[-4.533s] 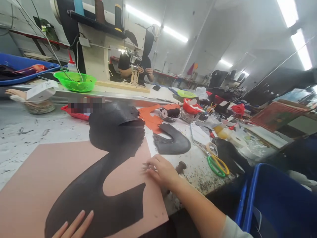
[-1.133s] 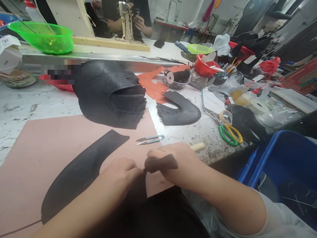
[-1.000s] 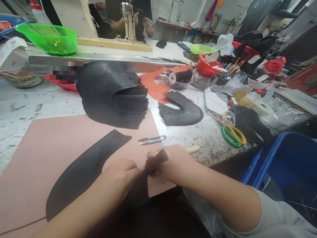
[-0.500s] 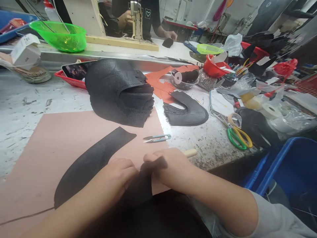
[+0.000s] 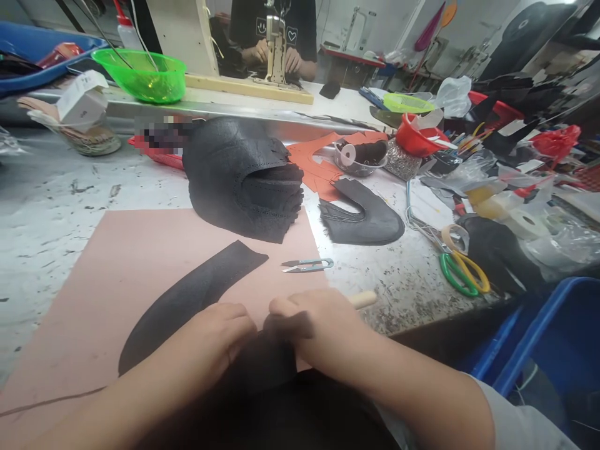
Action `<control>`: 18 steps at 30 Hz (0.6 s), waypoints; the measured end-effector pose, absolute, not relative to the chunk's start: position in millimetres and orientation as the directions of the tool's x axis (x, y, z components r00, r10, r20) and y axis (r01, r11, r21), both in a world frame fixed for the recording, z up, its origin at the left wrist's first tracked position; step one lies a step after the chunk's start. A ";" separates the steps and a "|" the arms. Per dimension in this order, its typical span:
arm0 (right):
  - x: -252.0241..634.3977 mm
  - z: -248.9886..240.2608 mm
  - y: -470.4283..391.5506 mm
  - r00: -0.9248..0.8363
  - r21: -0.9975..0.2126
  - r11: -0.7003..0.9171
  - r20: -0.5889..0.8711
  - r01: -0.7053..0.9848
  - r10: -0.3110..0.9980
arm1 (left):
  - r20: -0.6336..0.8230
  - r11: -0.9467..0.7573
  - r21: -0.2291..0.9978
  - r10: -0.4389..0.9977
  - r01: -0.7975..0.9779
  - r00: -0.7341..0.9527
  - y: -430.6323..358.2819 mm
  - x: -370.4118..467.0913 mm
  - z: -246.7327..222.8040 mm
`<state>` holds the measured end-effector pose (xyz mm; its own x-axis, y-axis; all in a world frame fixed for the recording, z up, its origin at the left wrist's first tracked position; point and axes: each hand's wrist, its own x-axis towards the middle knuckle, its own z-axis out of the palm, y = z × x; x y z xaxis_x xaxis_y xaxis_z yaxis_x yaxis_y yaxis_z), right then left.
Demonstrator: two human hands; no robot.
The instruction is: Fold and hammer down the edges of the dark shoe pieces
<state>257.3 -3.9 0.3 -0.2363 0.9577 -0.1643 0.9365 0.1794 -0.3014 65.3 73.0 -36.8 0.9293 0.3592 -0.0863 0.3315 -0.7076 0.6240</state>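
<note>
My left hand [image 5: 229, 328] and my right hand [image 5: 323, 322] are close together at the near edge of the work surface. Both are closed on a black leather piece [image 5: 269, 362], whose lower part merges with dark cloth below. A flap of it is folded over at my right fingers. Left of my hands, a curved black leather strip [image 5: 187, 297] lies flat on a pink sheet [image 5: 140, 250], partly behind my left forearm. Thread snips [image 5: 307, 265] lie just beyond my hands. A pale wooden handle [image 5: 364, 299] sticks out behind my right hand, its other end hidden.
Beyond lie stacked black leather pieces [image 5: 239, 181] and a curved black bundle [image 5: 365, 215]. Scissors [image 5: 464, 272] with green and yellow handles rest at the right, near a blue bin [image 5: 544, 337]. Across the table, a co-worker's hands are at a sewing machine [image 5: 276, 50].
The view has shifted, so the table things appear farther right. My hands have drawn slightly closer together on the leather piece. The co-worker's hand has left a black scrap and moved to the sewing machine.
</note>
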 end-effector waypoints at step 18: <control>231.0 -2.2 3.0 -0.273 -0.313 0.207 -0.183 0.927 0.945 | -0.123 -0.816 0.494 0.276 0.300 0.953 84.3 41.1 -30.3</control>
